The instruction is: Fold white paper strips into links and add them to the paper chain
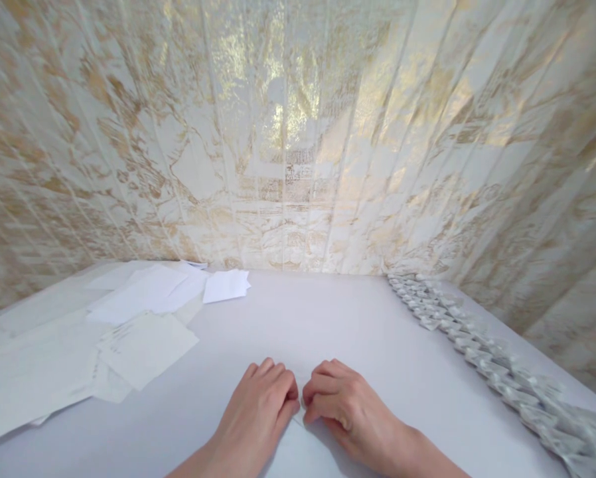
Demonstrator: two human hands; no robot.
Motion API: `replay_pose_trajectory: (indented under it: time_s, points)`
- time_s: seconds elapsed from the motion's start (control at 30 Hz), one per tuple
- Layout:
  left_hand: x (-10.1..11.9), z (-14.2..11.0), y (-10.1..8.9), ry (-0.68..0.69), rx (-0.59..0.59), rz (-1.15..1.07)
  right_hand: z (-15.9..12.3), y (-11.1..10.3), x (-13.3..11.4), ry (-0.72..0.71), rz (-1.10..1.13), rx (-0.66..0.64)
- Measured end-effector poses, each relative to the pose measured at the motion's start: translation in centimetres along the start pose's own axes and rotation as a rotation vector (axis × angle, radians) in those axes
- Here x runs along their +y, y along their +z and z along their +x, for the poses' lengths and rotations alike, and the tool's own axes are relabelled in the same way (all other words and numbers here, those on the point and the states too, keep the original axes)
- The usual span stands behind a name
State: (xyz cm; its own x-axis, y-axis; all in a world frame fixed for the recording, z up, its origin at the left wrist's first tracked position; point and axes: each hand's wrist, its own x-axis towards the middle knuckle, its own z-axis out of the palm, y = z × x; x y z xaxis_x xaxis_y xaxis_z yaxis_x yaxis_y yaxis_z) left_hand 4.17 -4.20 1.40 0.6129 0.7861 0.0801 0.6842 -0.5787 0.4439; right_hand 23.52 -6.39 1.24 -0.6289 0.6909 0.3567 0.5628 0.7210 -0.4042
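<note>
Close together at the front middle of the white table (322,318), my two hands bend over a pale sheet of paper (300,451). My left hand (265,405) has its fingers curled, thumb and forefinger pinching at the paper's left side. Opposite it, my right hand (345,408) is closed the same way, fingertips and thumb pressed together on the paper's right side. Only a narrow gap separates the fingertips, where a bit of the paper shows. Most of the sheet's edges are hidden under the hands or blend into the tabletop.
Loose white sheets (143,289) and larger pale sheets (34,372) overlap on the left. A small stack of white paper (225,285) lies near the back. Along the right runs a long row of folded grey-white pieces (482,358). A patterned wall (288,133) rises behind the table.
</note>
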Motion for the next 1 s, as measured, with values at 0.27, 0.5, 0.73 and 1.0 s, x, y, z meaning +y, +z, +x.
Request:
replay_pose_trajectory:
  time_s: [0.27,0.5,0.73,1.0]
  points:
    - [-0.4,-0.2,0.6,-0.059,0.058,-0.069,-1.3,0.6,-1.2,-0.001,-0.133,-0.008]
    - [-0.4,-0.3,0.3,-0.034,0.082,-0.077,-2.4,1.8,-0.9,-0.025,-0.222,0.046]
    - [-1.6,-0.2,-0.4,-0.036,0.074,-0.033,-2.3,0.7,-0.7,-0.026,-0.221,-0.014]
    - [-0.4,-1.5,0.8,0.166,0.116,0.183,-2.0,2.9,-1.1,0.002,-0.37,0.055]
